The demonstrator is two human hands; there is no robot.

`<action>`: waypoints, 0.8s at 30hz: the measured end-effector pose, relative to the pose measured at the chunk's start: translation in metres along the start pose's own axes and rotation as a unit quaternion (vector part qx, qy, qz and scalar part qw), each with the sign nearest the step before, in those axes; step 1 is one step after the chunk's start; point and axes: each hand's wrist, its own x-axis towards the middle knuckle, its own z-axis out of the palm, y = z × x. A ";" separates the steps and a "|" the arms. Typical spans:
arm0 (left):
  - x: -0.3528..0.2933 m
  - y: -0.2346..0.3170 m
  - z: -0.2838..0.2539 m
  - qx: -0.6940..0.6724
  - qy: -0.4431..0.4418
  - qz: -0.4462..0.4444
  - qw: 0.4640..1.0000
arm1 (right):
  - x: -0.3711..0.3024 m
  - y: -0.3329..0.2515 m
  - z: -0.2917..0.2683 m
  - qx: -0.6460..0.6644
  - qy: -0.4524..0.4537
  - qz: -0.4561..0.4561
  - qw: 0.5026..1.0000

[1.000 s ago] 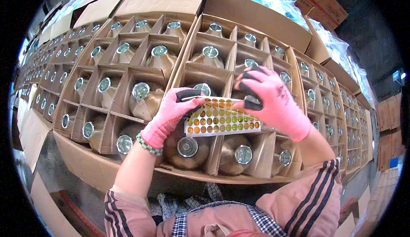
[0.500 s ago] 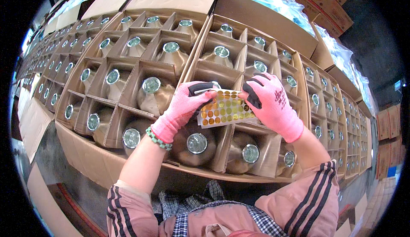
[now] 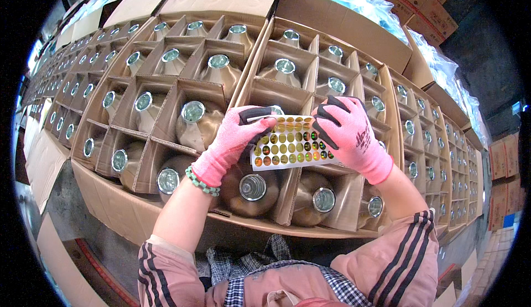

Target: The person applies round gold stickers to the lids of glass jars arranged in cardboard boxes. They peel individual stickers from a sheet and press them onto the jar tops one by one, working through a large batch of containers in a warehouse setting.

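Observation:
Both my hands wear pink gloves with black fingertips. Between them is a white sheet of round, shiny gold stickers (image 3: 283, 151), held above an open carton. My left hand (image 3: 235, 138) is closed on the sheet's left edge, its thumb lying along the top. At the upper right corner, my right hand (image 3: 354, 135) has its fingers bent and pressed to the sheet; its thumb tip is hidden. Below the sheet, bronze-coloured glass flasks with clear round mouths stand upright in cardboard cells. The nearest are one flask (image 3: 251, 191) under my left wrist and another flask (image 3: 315, 199) to its right.
Cardboard dividers (image 3: 286, 188) separate the flasks. More cartons of flasks extend left (image 3: 119, 105) and right (image 3: 437, 135). Raised carton flaps (image 3: 343, 22) and bluish plastic bags (image 3: 354, 3) line the far side. Stacked brown boxes (image 3: 415, 3) stand at the back right.
The sticker sheet has shifted slightly left and down and tilted, so its stickers now flash several colours. My hands keep nearly the same hold on it.

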 end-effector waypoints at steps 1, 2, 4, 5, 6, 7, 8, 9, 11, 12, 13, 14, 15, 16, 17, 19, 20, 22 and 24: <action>0.000 0.000 -0.001 -0.001 0.000 -0.003 1.000 | 0.000 0.001 0.000 0.009 0.003 0.004 1.000; 0.000 0.000 -0.001 -0.002 0.000 -0.006 1.000 | 0.000 0.001 0.001 0.019 0.007 0.009 1.000; 0.000 0.000 -0.001 -0.008 0.002 -0.006 1.000 | 0.001 0.001 0.004 0.012 0.023 0.013 1.000; 0.000 0.000 -0.001 -0.012 0.005 -0.003 1.000 | 0.002 0.001 0.005 0.009 0.031 0.016 0.999; 0.000 0.000 -0.001 -0.016 0.007 0.000 1.000 | 0.002 0.002 0.006 0.003 0.022 0.009 1.000; 0.000 0.000 -0.001 -0.022 0.004 0.000 1.000 | 0.001 0.003 0.005 -0.004 0.011 0.002 1.000; 0.000 0.000 -0.001 -0.027 0.000 -0.001 1.000 | 0.001 0.004 0.005 -0.011 0.001 -0.004 1.000; 0.001 0.000 -0.001 -0.033 -0.004 -0.001 0.999 | 0.000 0.004 0.005 -0.018 0.002 -0.010 1.000; 0.000 0.002 -0.001 -0.030 0.004 0.000 1.000 | -0.001 0.003 0.005 -0.029 0.004 -0.024 0.999; -0.001 0.002 -0.001 -0.028 0.007 0.000 1.000 | -0.001 0.002 0.004 -0.032 0.008 -0.029 0.999; 0.000 0.001 -0.001 -0.030 0.006 -0.001 1.000 | -0.002 0.002 0.004 -0.034 0.012 -0.034 0.999; 0.000 0.000 -0.002 -0.033 0.006 -0.002 0.999 | -0.002 0.001 0.004 -0.037 0.016 -0.040 0.998; 0.001 0.000 -0.002 -0.035 0.005 -0.004 0.999 | -0.002 0.001 0.004 -0.041 0.018 -0.043 0.998; 0.001 0.000 -0.001 -0.033 0.008 -0.004 0.999 | -0.003 0.002 0.004 -0.045 0.020 -0.045 0.998; 0.000 0.001 0.000 -0.031 0.012 -0.004 0.999 | -0.003 0.002 0.004 -0.050 0.022 -0.047 0.997; 0.000 0.001 0.001 -0.026 0.018 -0.005 0.999 | -0.002 0.003 0.005 -0.046 0.021 -0.050 0.997; 0.000 0.001 0.001 -0.022 0.021 -0.006 1.000 | -0.001 0.004 0.005 -0.044 0.022 -0.052 0.997; 0.000 0.002 0.001 -0.022 0.019 -0.009 1.000 | 0.002 0.005 0.005 -0.033 0.022 -0.038 0.998; 0.000 0.004 0.002 -0.028 0.008 -0.013 0.999 | 0.002 0.007 0.006 -0.022 0.023 -0.021 0.999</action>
